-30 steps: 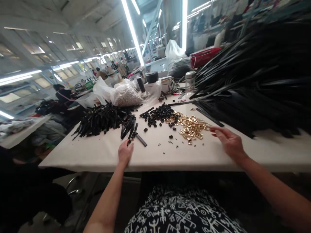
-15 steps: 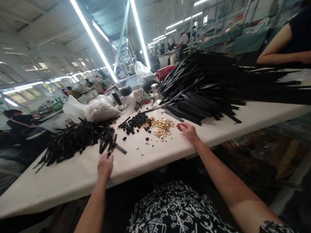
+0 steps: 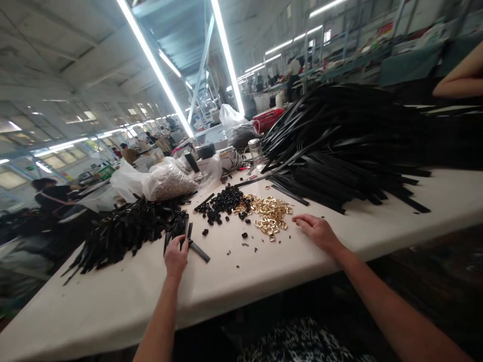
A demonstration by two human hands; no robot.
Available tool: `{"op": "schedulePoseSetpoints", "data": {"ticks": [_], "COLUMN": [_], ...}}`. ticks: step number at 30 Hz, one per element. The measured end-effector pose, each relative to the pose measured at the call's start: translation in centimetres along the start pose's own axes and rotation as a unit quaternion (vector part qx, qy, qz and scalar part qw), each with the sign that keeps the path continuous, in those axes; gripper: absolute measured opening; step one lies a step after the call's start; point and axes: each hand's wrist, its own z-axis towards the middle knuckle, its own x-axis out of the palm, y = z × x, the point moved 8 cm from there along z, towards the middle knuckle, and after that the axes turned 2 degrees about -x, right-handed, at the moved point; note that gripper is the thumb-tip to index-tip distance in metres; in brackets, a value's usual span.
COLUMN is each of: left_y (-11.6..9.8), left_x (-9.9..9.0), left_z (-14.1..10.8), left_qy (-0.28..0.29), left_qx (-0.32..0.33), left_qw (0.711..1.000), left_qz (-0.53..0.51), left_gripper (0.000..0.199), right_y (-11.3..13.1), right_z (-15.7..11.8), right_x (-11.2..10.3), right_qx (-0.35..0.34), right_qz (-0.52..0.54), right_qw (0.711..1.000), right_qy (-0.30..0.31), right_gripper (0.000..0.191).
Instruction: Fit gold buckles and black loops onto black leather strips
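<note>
My left hand [image 3: 176, 257] is at the near right end of a heap of short black straps [image 3: 124, 234], its fingers closed on a black strap partly hidden beneath them. Another black strap piece [image 3: 199, 252] lies just right of the fingertips. My right hand [image 3: 317, 232] is low over the table at the right edge of a pile of gold metal buckles [image 3: 272, 213]. Its thumb and fingers are pinched together; whatever is between them is too small to make out. Small black fittings [image 3: 224, 201] are heaped left of the buckles, touching them.
A large bundle of long black strips [image 3: 339, 141] covers the back right of the pale table [image 3: 222, 296]. Behind the heaps are a clear plastic bag [image 3: 169, 181] of small parts, a glass jar [image 3: 255, 151] and a red case [image 3: 268, 119]. A co-worker's arm [image 3: 462, 75] shows at far right.
The view has shifted, so the table scene sits lower and further right. My left hand has moved up against the strap heap, covering the buckled strap seen before. My right hand stays beside the buckles.
</note>
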Motion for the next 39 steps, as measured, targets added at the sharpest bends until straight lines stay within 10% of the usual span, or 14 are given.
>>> {"op": "schedulePoseSetpoints", "data": {"ticks": [7, 13, 18, 30, 33, 39], "left_y": [-10.8, -15.3, -13.2, -3.6, -1.2, 1.4], "left_x": [8.0, 14.8, 17.2, 10.6, 9.2, 9.1], "left_z": [11.7, 15.9, 18.1, 13.9, 13.6, 13.8], "left_qy": [0.066, 0.127, 0.161, 0.191, 0.167, 0.197], "left_qx": [0.077, 0.025, -0.015, 0.01, -0.019, -0.073], "left_qw": [0.995, 0.991, 0.984, 0.977, 0.982, 0.975], "left_qz": [-0.027, 0.043, 0.072, 0.096, 0.09, 0.073], "left_gripper": [0.052, 0.056, 0.032, 0.021, 0.047, 0.039], "right_y": [0.7, 0.1, -3.5, -2.8, -1.4, -0.7], "right_z": [-0.7, -1.3, -0.8, -0.6, -0.5, -0.4], "right_x": [-0.4, -0.9, -2.0, -1.7, -1.4, -1.2], "right_qx": [0.005, 0.055, 0.12, 0.129, 0.141, 0.17], "right_qz": [-0.074, -0.089, -0.13, -0.13, -0.127, -0.123], "right_qw": [0.997, 0.994, 0.984, 0.983, 0.982, 0.978], "right_qy": [0.022, 0.02, 0.02, 0.012, 0.011, 0.005], "right_gripper": [0.031, 0.031, 0.036, 0.042, 0.045, 0.05]}}
